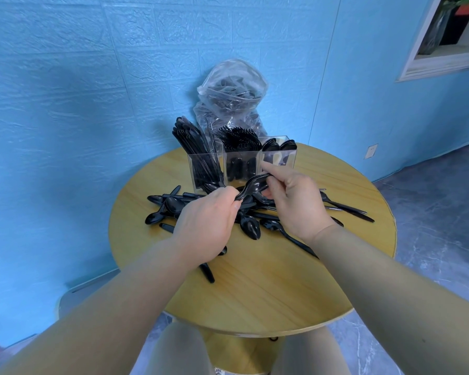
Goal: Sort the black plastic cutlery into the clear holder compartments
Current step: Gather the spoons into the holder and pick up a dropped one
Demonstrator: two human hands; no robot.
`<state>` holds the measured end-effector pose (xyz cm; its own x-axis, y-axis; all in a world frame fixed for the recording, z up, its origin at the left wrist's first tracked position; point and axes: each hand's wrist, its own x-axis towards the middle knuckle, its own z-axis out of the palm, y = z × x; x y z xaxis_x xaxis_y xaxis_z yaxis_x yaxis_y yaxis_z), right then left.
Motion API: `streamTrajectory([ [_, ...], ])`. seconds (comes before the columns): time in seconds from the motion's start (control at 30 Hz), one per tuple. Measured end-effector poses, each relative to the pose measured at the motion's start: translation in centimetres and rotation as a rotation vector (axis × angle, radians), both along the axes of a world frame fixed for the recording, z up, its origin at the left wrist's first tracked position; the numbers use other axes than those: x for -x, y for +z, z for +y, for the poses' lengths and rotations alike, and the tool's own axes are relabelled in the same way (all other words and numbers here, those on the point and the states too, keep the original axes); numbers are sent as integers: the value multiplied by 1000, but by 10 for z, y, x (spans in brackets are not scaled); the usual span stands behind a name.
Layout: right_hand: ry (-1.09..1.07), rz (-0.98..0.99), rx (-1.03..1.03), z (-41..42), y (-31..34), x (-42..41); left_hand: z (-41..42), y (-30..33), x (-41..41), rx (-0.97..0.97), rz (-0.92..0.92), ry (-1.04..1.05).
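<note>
A clear three-compartment holder (243, 165) stands at the far side of the round wooden table (268, 280). Its left compartment holds knives, the middle forks, the right spoons. A loose pile of black cutlery (252, 226) lies in front of it. My left hand (207, 223) and my right hand (295, 201) hover over the pile, both gripping one black spoon (251, 186) between them: the left pinches its handle, the right holds its bowl end.
A clear plastic bag (232, 98) with more black cutlery leans against the blue wall behind the holder. A few forks (344, 208) lie apart at the right of the pile. The table edge is close on all sides.
</note>
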<state>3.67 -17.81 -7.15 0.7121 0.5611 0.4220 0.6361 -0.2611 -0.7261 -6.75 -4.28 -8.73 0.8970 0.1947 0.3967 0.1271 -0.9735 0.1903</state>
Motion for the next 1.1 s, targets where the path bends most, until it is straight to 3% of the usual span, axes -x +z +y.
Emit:
streamTrajectory([
  [0.13, -43, 338, -272, -2, 4, -3, -3, 7, -2, -31, 27, 7],
  [0.4, -51, 434, -444, -4, 13, -4, -12, 22, -18, -76, 14, -17],
  [0.5, -76, 306, -427, -14, 28, -11, -17, 36, -33, -75, -16, -33],
  [0.67, -325, -71, -432, -37, 67, -54, -8, 59, -70, -215, -240, -5],
  [0.77, -396, -336, -321, -41, 87, -81, -3, 67, -93, -262, -198, 14],
  [0.9, -339, -588, -124, -22, 82, -107, 4, 65, -119, -294, -84, 26],
  [1.0, -282, -669, 34, -6, 63, -122, 9, 57, -131, -289, -58, 17],
  [1.1, -241, -621, 220, 5, 46, -134, 13, 49, -136, -282, -54, 10],
])
